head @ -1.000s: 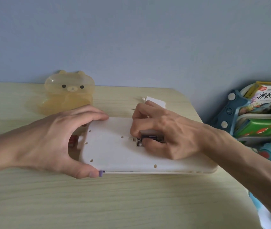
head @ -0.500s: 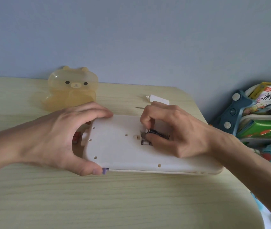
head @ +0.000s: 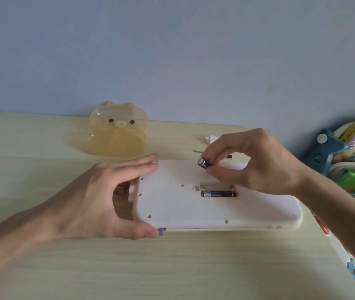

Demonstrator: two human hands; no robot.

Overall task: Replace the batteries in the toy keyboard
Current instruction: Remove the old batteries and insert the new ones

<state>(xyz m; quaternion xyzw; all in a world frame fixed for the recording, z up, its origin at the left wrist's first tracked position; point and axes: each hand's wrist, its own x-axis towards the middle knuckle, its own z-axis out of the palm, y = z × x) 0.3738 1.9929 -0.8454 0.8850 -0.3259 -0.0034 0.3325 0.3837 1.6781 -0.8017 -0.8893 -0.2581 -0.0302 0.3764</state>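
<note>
The white toy keyboard (head: pixel 172 204) lies face down on the wooden desk (head: pixel 172 267). Its battery compartment (head: pixel 218 190) is uncovered, and one dark blue battery (head: pixel 218 193) lies in the near slot. My right hand (head: pixel 250 163) pinches a second dark blue battery (head: pixel 204 163) between thumb and fingers, lifted above the keyboard's far edge. My left hand (head: pixel 98 198) grips the keyboard's left end, thumb on the near edge and fingers on the far edge.
A translucent yellow bear-shaped box (head: pixel 118 132) stands at the back of the desk. A thin screwdriver (head: pixel 198 152) and the white compartment cover (head: pixel 212 139) lie behind the keyboard. A shelf with books and toys (head: pixel 349 156) is off the desk's right edge.
My right hand has pulled a battery out of the compartment and lifted it up and back. One battery now shows in the compartment. The left hand kept its grip.
</note>
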